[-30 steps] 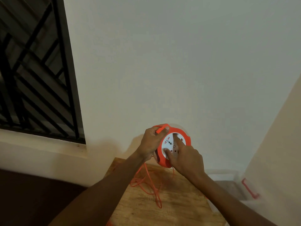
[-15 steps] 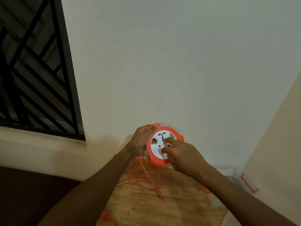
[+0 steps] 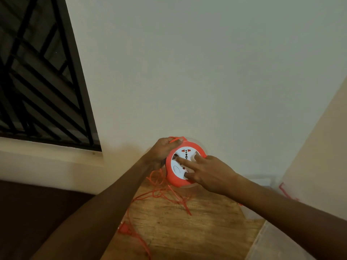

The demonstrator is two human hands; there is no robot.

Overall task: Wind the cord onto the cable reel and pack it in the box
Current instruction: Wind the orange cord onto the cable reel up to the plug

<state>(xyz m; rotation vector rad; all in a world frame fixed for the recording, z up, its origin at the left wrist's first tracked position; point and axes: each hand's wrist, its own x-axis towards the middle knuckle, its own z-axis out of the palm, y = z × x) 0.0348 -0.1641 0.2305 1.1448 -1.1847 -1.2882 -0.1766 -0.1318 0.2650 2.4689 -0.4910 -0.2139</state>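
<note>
A wooden surface [image 3: 187, 231] fills the lower centre of my frame, backed by a pale wall [image 3: 206, 72], with a barred window [image 3: 37, 72] at upper left. A clear plastic box [image 3: 262, 241] sits at lower right. My left hand [image 3: 165, 149] grips the orange cable reel [image 3: 174, 179] at its top rim; my right hand [image 3: 208, 173] presses straight fingers on its white socket face. Loose cord [image 3: 161, 192] (its plug [image 3: 124, 229] lower left) trails across the wood below.

Pale wall [image 3: 206, 72]; barred window [image 3: 37, 81]; wooden table [image 3: 187, 231].
</note>
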